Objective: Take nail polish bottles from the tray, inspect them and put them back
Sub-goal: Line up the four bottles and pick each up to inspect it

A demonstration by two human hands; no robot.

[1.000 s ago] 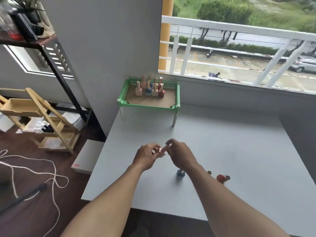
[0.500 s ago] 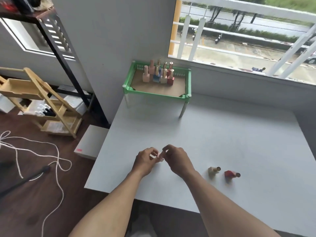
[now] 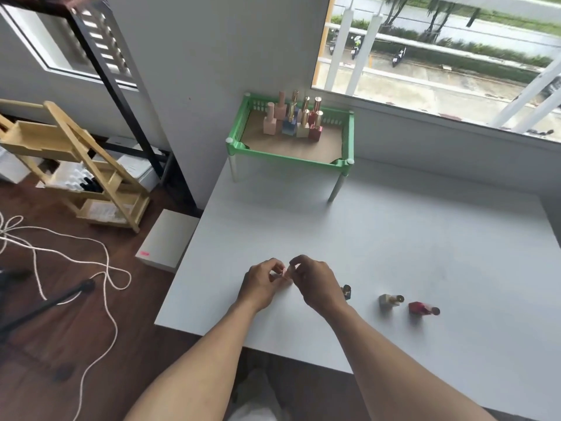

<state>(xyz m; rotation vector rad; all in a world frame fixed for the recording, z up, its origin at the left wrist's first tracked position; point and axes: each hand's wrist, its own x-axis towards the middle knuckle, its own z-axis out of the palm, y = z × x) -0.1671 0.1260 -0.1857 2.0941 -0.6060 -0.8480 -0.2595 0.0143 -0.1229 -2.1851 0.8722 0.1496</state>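
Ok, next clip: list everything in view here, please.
table: one, pale grey, right foreground.
tray: one, green, on legs, table's far left corner.
tray bottles: about eight, pink, blue, cream, red, upright in tray.
cream bottle: one, on table, front right.
red bottle: one, beside cream bottle.
half-hidden bottle: one, dark, left of cream bottle.
pink bottle: one, held over table's near side.
wooden rack: one, tan, floor left.
cord: one, white, floor.
left hand: grips pink bottle.
right hand: grips pink bottle.

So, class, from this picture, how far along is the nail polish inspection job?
Done: three bottles are out on the white table: a dark bottle half hidden by the right hand, a beige bottle and a red bottle. In hand: left hand and right hand pinch a small pink bottle. Left: all four must return to the green plastic tray, where other bottles stand.
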